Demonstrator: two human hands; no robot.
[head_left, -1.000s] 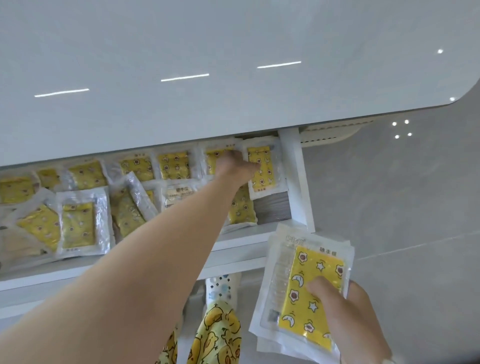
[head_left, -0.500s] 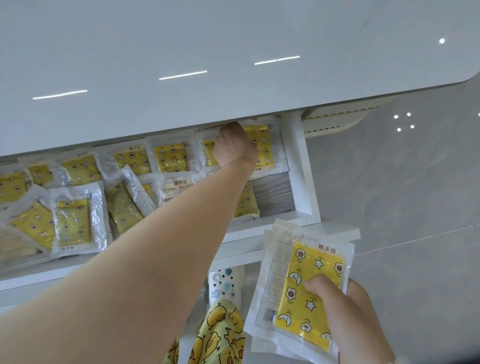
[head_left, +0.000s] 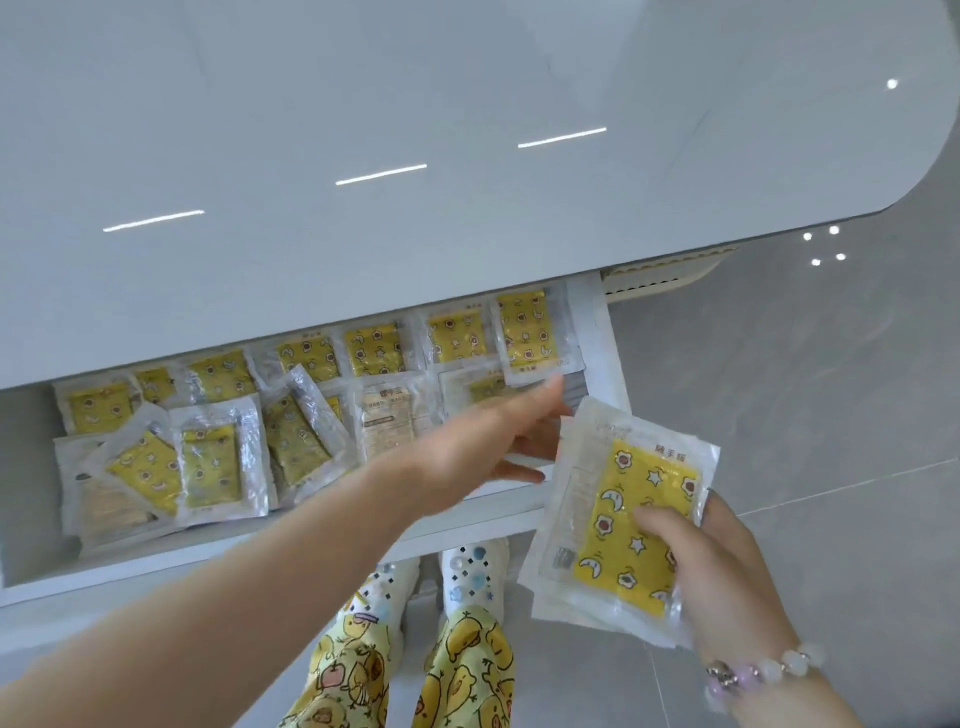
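Left hand (head_left: 488, 441) has withdrawn near "HAND"-printed packet (head_left: 387, 421); right hand (head_left: 722, 561) grips yellow packets (head_left: 623, 519).

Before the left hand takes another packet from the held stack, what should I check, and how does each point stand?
1. Right hand grips the stack of packets: ok.
2. Left hand free, fingers straight: ok.
3. Left fingertips touching the stack: cannot tell; they are close by its left edge.
4. Drawer open under the tabletop: ok.
5. Room among the laid packets: ok, bare floor shows at the drawer's left end.
6. Number of packets in the stack: cannot tell.
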